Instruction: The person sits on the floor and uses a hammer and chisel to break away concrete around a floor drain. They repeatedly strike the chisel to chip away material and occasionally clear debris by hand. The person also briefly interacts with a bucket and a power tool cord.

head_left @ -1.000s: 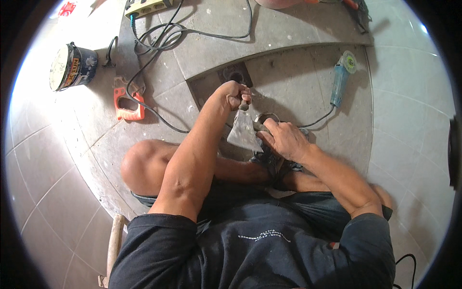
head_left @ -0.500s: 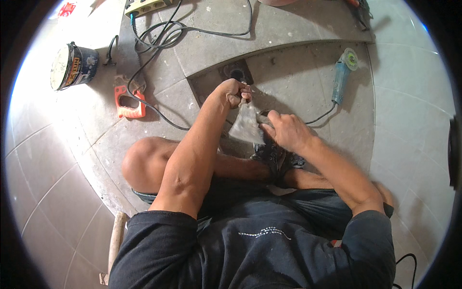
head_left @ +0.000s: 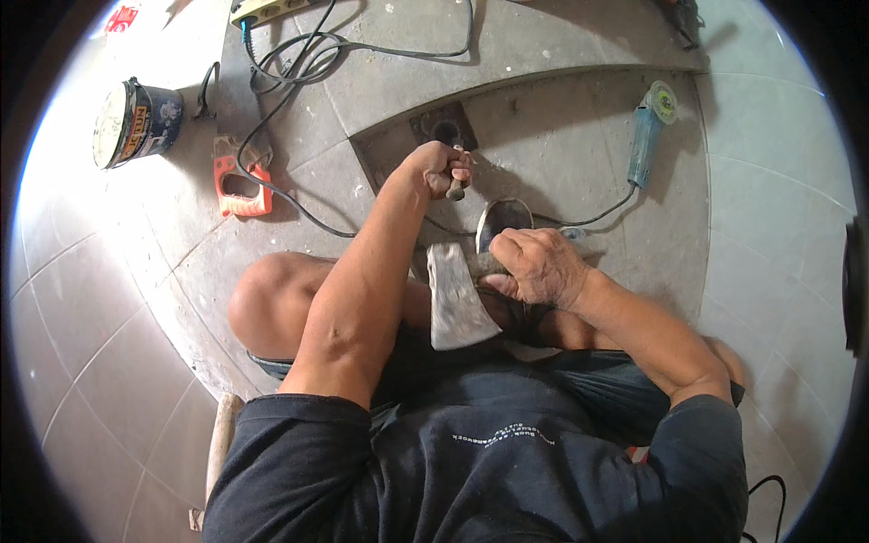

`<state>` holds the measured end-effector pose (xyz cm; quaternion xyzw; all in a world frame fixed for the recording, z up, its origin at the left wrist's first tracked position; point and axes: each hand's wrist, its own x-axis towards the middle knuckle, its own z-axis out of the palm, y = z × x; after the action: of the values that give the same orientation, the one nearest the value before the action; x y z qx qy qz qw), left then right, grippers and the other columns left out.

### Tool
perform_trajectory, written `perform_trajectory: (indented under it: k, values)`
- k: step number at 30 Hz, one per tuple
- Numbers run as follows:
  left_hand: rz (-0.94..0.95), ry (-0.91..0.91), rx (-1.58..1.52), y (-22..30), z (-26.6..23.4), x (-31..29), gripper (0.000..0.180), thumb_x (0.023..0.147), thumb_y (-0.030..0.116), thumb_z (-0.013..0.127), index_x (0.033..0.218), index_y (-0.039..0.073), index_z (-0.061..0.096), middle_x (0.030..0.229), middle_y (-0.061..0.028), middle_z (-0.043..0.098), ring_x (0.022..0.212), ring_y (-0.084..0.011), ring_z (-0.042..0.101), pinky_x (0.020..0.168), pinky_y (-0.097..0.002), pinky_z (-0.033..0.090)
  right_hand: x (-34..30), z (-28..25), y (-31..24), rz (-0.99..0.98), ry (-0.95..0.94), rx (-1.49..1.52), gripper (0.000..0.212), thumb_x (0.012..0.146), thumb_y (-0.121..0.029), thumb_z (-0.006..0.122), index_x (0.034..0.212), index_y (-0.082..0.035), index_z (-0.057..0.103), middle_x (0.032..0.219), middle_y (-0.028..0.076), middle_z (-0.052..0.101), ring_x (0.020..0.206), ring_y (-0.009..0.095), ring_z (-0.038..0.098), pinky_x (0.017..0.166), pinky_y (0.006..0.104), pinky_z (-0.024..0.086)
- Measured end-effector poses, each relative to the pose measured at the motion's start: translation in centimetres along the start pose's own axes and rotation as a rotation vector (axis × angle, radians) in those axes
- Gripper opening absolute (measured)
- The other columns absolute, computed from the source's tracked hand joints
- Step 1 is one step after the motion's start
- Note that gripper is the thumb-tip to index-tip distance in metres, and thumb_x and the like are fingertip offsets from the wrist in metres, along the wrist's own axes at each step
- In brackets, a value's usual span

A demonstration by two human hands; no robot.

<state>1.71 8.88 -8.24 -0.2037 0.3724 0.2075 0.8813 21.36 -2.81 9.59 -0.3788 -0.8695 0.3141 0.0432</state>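
Observation:
My left hand [head_left: 438, 170] is closed round a chisel [head_left: 455, 191], whose blunt end sticks out below the fist. This hand is just beside a dark square drain opening [head_left: 444, 127] in the sunken floor; whether the chisel touches anything cannot be seen. My right hand [head_left: 541, 265] grips the short handle of a hatchet. The worn grey hatchet head [head_left: 460, 299] hangs over my crossed legs, apart from the chisel. Beyond the right hand lies a dark rounded thing with a pale rim [head_left: 504, 217], partly covered, its kind unclear.
An angle grinder [head_left: 644, 145] lies at the right on the sunken floor, bounded by a curved step [head_left: 543, 74]. At the left are an orange-handled saw [head_left: 243, 185] and a dark bucket [head_left: 136, 125]. A cable [head_left: 299, 77] loops from a power strip [head_left: 262, 11].
The hatchet head has swung away from the left fist, toward my body, uncovering the chisel's end. My right hand has shifted slightly, while the left has stayed nearly in place.

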Motion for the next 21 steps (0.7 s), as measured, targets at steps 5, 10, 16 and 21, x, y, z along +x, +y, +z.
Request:
perform_trajectory:
  k: [5, 10, 16, 21]
  values:
    - [0.029, 0.063, 0.049, -0.8, 0.0, 0.2, 0.015, 0.098, -0.007, 0.040, 0.110, -0.008, 0.049, 0.080, -0.0057, 0.046, 0.057, -0.0110, 0.038, 0.044, -0.0239, 0.035, 0.7, -0.3, 0.0, 0.414, -0.181, -0.093, 0.045, 0.100, -0.045, 0.063, 0.092, -0.002, 0.055, 0.078, 0.024, 0.070, 0.072, 0.042, 0.073, 0.063, 0.0494, 0.061]
    - [0.010, -0.010, 0.033, -0.4, -0.3, 0.1, 0.016, 0.099, -0.005, 0.040, 0.112, -0.006, 0.049, 0.080, -0.0051, 0.046, 0.058, -0.0105, 0.038, 0.045, -0.0238, 0.035, -0.1, 0.9, 0.4, 0.188, -0.067, -0.043, 0.043, 0.101, -0.043, 0.060, 0.092, -0.001, 0.052, 0.075, 0.023, 0.068, 0.072, 0.043, 0.072, 0.062, 0.0495, 0.060]
    - [0.029, 0.026, 0.048, -1.1, -0.6, -0.2, 0.015, 0.100, -0.004, 0.040, 0.110, -0.005, 0.050, 0.081, -0.0055, 0.047, 0.059, -0.0110, 0.038, 0.046, -0.0243, 0.034, -0.2, 1.0, -1.1, 0.060, -0.013, -0.055, 0.044, 0.100, -0.046, 0.062, 0.091, -0.003, 0.055, 0.075, 0.019, 0.068, 0.071, 0.036, 0.074, 0.062, 0.0444, 0.062]
    - [0.029, 0.006, 0.071, -0.6, -0.7, 0.4, 0.016, 0.100, -0.003, 0.039, 0.110, -0.005, 0.051, 0.081, -0.0045, 0.046, 0.060, -0.0110, 0.037, 0.047, -0.0257, 0.034, 0.3, 0.9, 1.3, 0.397, -0.137, -0.201, 0.048, 0.100, -0.049, 0.059, 0.088, -0.003, 0.050, 0.075, 0.015, 0.060, 0.073, 0.036, 0.071, 0.063, 0.0446, 0.059]
